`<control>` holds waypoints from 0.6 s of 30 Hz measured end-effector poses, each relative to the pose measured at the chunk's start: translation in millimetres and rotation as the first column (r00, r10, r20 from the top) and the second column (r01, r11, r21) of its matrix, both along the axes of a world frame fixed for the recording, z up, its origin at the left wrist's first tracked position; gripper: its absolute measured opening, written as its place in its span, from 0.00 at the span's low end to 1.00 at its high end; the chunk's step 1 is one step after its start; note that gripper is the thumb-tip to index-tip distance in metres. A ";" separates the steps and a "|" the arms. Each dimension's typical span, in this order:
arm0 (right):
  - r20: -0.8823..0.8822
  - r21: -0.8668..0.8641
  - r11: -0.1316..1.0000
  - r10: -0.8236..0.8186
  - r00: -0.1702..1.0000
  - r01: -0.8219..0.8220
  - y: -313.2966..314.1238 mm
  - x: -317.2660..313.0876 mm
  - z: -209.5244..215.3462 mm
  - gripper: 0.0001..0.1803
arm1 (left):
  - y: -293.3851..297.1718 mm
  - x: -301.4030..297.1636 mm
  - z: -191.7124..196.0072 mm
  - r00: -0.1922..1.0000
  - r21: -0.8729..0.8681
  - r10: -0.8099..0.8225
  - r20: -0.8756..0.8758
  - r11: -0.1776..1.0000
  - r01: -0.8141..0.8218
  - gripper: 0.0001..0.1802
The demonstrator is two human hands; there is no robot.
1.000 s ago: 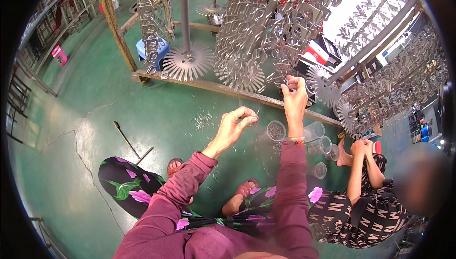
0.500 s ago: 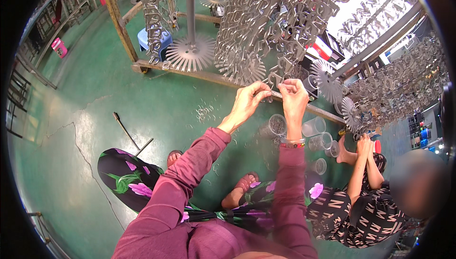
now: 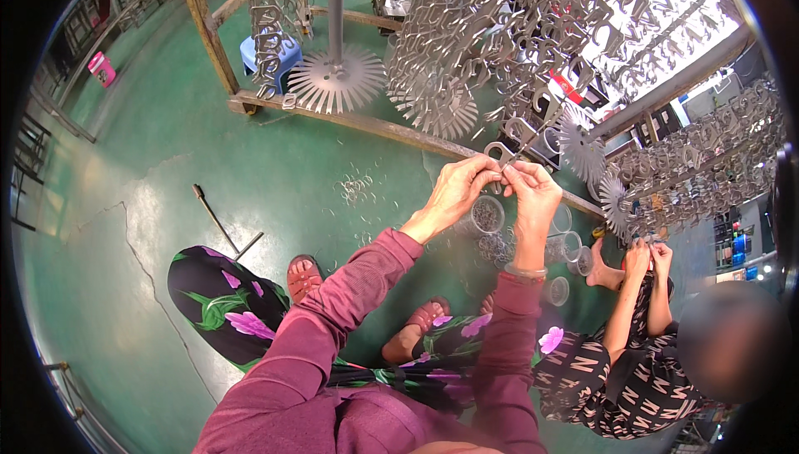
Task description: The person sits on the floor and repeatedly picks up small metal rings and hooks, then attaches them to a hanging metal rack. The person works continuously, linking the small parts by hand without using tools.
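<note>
My left hand [image 3: 463, 188] and my right hand [image 3: 530, 190] meet in front of me, fingertips pinched together on a small grey metal ring part [image 3: 500, 154] with a thin rod running up from it. Just above hangs a dense cluster of shiny metal pieces [image 3: 491, 38] on racks. Below my hands stand several round clear containers [image 3: 487, 214] holding small metal rings on the green floor.
A person in a black patterned top [image 3: 632, 371] sits to my right, hands raised at another hanging rack [image 3: 691, 179]. A wooden beam [image 3: 366, 125] crosses the floor ahead, with a blue stool [image 3: 270, 50] behind it. A thin metal tool [image 3: 218, 221] lies at left.
My left hand rose up and to the right until it met my right hand at the ring part. The right hand came slightly lower.
</note>
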State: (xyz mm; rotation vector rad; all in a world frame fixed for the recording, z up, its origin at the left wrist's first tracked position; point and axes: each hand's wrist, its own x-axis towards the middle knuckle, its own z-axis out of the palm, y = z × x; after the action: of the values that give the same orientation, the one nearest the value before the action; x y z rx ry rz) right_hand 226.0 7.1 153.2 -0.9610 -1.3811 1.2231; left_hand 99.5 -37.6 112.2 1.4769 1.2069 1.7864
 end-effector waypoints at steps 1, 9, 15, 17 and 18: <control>-0.008 -0.003 1.000 0.002 1.000 -0.002 -0.4 1.5 0.3 0.08 | 0.2 1.3 -1.1 1.000 0.000 -0.002 0.017 1.000 0.002 0.06; 0.158 0.042 0.999 -0.026 0.987 0.020 -3.4 -4.1 2.7 0.08 | 4.1 -7.5 -22.6 0.964 0.126 0.201 -0.175 0.975 -0.180 0.06; 0.317 0.191 0.969 -0.213 0.924 0.158 23.9 -29.9 -34.4 0.15 | 9.3 -29.9 -27.7 0.949 0.098 0.289 -0.127 0.956 -0.278 0.06; 0.419 0.313 0.922 -0.348 0.839 0.226 27.4 -53.1 -38.4 0.19 | 10.8 -37.8 -27.3 0.925 0.125 0.327 -0.195 0.943 -0.307 0.06; 0.440 0.417 0.877 -0.423 0.792 0.237 33.7 -60.7 -44.8 0.20 | 12.2 -39.8 -27.9 0.911 0.140 0.345 -0.227 0.937 -0.320 0.06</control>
State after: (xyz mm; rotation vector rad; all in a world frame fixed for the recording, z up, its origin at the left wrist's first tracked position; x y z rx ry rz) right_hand 165.3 40.8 108.4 -1.2746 -1.6777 0.4300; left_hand 59.7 -25.4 84.2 1.6715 1.5984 1.9458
